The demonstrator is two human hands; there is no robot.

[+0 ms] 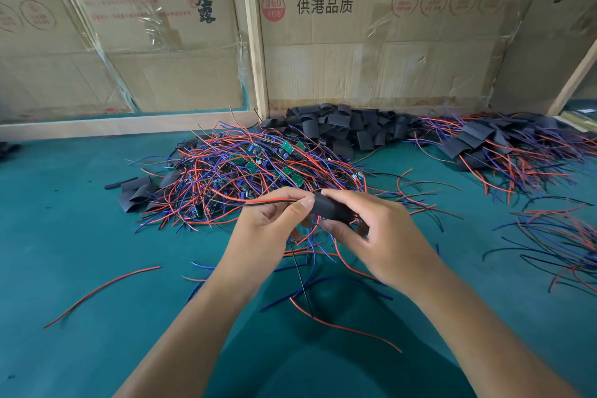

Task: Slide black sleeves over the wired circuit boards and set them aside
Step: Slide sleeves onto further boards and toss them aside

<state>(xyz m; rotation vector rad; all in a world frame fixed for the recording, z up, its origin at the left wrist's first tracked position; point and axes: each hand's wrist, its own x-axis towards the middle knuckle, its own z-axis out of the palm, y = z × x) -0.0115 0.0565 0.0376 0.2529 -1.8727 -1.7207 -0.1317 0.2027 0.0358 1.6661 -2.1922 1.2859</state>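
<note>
Your right hand (371,233) holds a black sleeve (329,208). Your left hand (274,220) pinches its red and black wires (268,202) above the table (80,236).

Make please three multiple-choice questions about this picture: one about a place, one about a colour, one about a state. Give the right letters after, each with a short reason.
1. Where does the pile of loose black sleeves lie?
A. At the foot of the cardboard wall
B. On the person's lap
C. Inside a drawer

2. What colour is the table mat?
A. White
B. Teal green
C. Yellow

3. What is the right hand doing?
A. Resting flat on the mat
B. Pointing at the wall
C. Gripping a black sleeve

Answers:
1 A: the sleeves are heaped against the cardboard wall, behind the tangle of wired boards.
2 B: the bare mat shows teal green all around the wires.
3 C: its fingers curl round the held black sleeve, while the left hand pinches red and black wires leading into it.
</note>
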